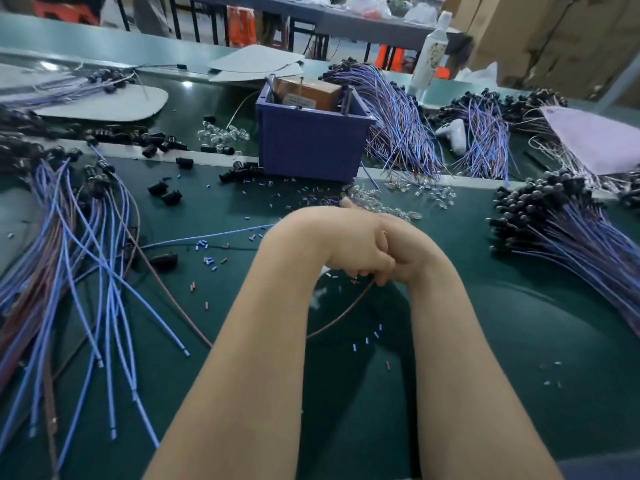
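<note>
Brown wire [341,311] leaves the underside of the two joined hands and curves down and to the left across the worktop [519,306], passing behind the left forearm. Fingers [360,271] of both hands are curled tightly inward and closed on the upper end of this wire; the exact pinch point is hidden beneath the knuckles. The left hand [343,240] and right hand [412,251] touch each other, wrists bent, backs facing the camera.

Short blue and brown offcuts [204,261] lie scattered around the hands. A single blue wire [207,235] runs from the left toward the left hand. Clear bulbs [367,199] lie in a small heap just beyond the hands.

- Left side: loose blue and brown leads [86,271], fanned out, with black housings [166,194] near their far ends.
- Right side: a bundle of capped leads [571,244], black ends toward the centre.
- Far centre: a purple bin [311,147] holding a brown box, with further wire bundles to its right.
</note>
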The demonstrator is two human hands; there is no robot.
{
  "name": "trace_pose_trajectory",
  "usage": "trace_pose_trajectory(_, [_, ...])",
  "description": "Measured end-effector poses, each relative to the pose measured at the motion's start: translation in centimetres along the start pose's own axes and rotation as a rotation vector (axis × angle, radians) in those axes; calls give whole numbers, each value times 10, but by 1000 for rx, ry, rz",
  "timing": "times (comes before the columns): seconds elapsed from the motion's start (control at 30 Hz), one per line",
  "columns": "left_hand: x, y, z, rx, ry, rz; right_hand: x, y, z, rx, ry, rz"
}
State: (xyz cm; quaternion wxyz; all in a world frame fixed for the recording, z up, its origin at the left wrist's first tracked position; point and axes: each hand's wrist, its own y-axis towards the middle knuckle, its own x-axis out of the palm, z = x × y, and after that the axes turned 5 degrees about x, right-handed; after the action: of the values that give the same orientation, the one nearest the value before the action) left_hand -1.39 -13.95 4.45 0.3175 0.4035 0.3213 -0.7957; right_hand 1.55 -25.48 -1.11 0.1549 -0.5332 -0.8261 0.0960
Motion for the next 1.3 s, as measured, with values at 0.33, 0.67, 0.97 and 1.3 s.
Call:
trace_pose_trajectory(0.33, [-12, -11, -43, -225, -140, 650, -4, 8, -2, -99, 254, 67])
trace_pose_trajectory(0.67, [-1, -12, -59, -269, -298, 476, -11, 6, -7, -411, 533, 388])
trace_pose_trajectory(0.97, [2, 27, -11, -37, -258, 729, -9, 5, -4, -291, 373, 305])
trace_pose_trajectory(1.3, [16, 25, -29, 18, -367, 697, -28, -9, -16, -511, 931, 396])
